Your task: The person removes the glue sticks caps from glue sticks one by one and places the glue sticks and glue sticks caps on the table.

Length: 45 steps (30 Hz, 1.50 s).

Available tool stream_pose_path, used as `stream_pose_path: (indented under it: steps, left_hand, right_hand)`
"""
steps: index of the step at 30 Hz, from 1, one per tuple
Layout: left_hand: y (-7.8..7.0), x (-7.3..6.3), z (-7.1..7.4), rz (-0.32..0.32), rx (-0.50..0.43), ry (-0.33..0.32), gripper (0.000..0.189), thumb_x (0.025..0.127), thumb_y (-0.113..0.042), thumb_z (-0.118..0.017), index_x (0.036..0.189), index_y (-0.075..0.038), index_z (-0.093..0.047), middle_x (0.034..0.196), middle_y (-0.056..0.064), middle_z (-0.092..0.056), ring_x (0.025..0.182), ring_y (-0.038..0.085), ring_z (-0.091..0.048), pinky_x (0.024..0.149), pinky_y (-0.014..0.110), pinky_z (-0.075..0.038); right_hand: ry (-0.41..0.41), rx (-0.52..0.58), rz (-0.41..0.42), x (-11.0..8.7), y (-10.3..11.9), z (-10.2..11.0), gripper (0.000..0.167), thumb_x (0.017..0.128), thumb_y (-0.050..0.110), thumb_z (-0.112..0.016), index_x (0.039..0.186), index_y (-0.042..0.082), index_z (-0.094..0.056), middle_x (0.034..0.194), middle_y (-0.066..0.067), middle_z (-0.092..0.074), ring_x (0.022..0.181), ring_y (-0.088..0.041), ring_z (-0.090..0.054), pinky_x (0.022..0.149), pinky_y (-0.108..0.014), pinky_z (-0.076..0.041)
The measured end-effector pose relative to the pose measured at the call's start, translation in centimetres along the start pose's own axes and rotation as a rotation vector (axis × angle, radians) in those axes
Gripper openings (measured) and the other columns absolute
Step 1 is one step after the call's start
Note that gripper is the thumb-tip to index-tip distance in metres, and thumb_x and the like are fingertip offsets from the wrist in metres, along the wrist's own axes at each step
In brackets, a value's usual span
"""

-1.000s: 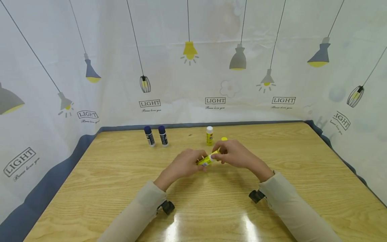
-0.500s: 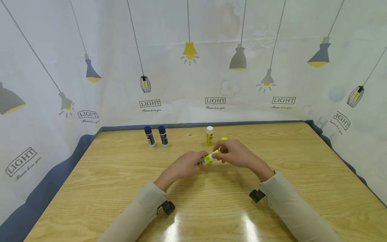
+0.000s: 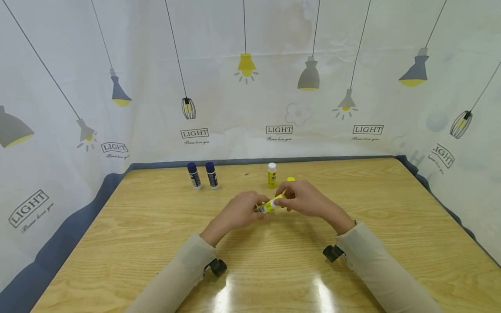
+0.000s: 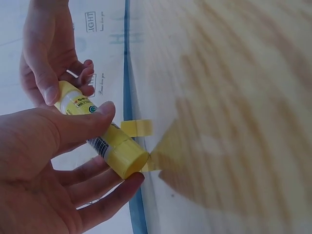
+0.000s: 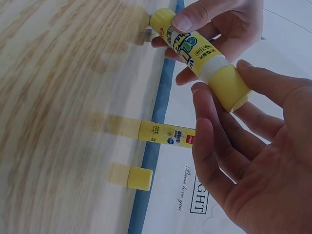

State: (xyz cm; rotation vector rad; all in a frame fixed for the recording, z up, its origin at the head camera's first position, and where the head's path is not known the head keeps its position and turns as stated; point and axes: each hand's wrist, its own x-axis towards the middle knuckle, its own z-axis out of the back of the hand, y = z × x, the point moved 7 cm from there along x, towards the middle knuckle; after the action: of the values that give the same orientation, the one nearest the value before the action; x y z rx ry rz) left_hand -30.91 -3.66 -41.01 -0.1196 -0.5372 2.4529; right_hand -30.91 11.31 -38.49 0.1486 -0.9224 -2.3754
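My left hand [image 3: 240, 211] had respread its fingers since half a second earlier, gripping the glue stick [image 5: 195, 52] as if mid-twist; my right hand [image 3: 303, 198] pinched its other end. It hung over the desk [image 3: 274, 256], towards the far edge. Its label seemed to include "7104", though small; "LIGHT" stood clearly on the backdrop [image 3: 219, 26].

Glare streaks the near table [image 3: 270, 256]; wrist views seem soft.
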Motion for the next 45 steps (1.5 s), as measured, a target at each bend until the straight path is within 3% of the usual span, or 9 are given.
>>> stream_pose_path:
  steps: [10, 15, 27, 33, 41, 45]
  left_hand:
    - [0.1, 0.1, 0.2, 0.003, -0.076, -0.058, 0.032, 0.096, -0.018, -0.075, 0.127, -0.011, -0.070, 0.117, 0.006, -0.075, 0.103, 0.020, -0.070, 0.088, 0.041, -0.057]
    - [0.0, 0.1, 0.1, -0.010, -0.081, -0.070, 0.029, 0.098, -0.016, -0.072, 0.126, -0.010, -0.069, 0.115, 0.006, -0.076, 0.101, 0.020, -0.071, 0.087, 0.040, -0.057]
    - [0.1, -0.2, 0.3, -0.012, -0.126, -0.085, 0.027, 0.098, -0.017, -0.071, 0.125, -0.013, -0.066, 0.120, 0.009, -0.076, 0.109, 0.024, -0.073, 0.092, 0.045, -0.058]
    - [-0.4, 0.9, -0.4, -0.040, -0.217, -0.095, 0.031, 0.100, -0.012, -0.069, 0.130, -0.009, -0.062, 0.126, 0.013, -0.074, 0.113, 0.026, -0.073, 0.097, 0.043, -0.058]
    - [-0.6, 2.6, -1.3, 0.040, -0.320, -0.098, 0.038, 0.102, -0.014, -0.066, 0.138, -0.008, -0.056, 0.137, 0.014, -0.067, 0.121, 0.027, -0.069, 0.099, 0.038, -0.058]
    - [-1.7, 3.9, -1.5, 0.018, -0.372, -0.106, 0.036, 0.102, -0.012, -0.067, 0.135, -0.005, -0.056, 0.135, 0.016, -0.068, 0.119, 0.029, -0.070, 0.098, 0.036, -0.058]
  right_hand:
    - [-0.018, 0.005, -0.017, -0.1, 0.0, 0.7, 0.024, 0.100, 0.024, -0.070, 0.116, 0.006, -0.071, 0.085, -0.013, -0.076, 0.075, -0.031, -0.073, 0.061, -0.030, -0.053]
    - [-0.039, 0.019, -0.024, -0.2, 0.1, 1.4, 0.023, 0.099, 0.023, -0.071, 0.114, 0.006, -0.071, 0.087, -0.015, -0.077, 0.075, -0.033, -0.073, 0.061, -0.030, -0.052]
    - [-0.061, 0.028, -0.050, -0.7, -1.1, 3.5, 0.026, 0.101, 0.027, -0.068, 0.118, 0.008, -0.070, 0.091, -0.005, -0.077, 0.074, -0.016, -0.072, 0.068, -0.036, -0.059]
    - [-0.080, 0.007, -0.087, -1.2, -2.2, 5.1, 0.027, 0.101, 0.027, -0.068, 0.119, 0.006, -0.069, 0.091, -0.005, -0.076, 0.074, -0.014, -0.071, 0.066, -0.034, -0.058]
    - [-0.121, 0.000, -0.120, -2.2, -2.8, 7.3, 0.034, 0.103, 0.032, -0.066, 0.123, 0.005, -0.069, 0.094, -0.007, -0.077, 0.077, -0.014, -0.072, 0.068, -0.032, -0.058]
    - [-0.139, -0.006, -0.130, -2.7, -3.2, 8.2, 0.035, 0.104, 0.033, -0.064, 0.125, 0.005, -0.067, 0.095, -0.008, -0.077, 0.078, -0.014, -0.073, 0.070, -0.033, -0.059]
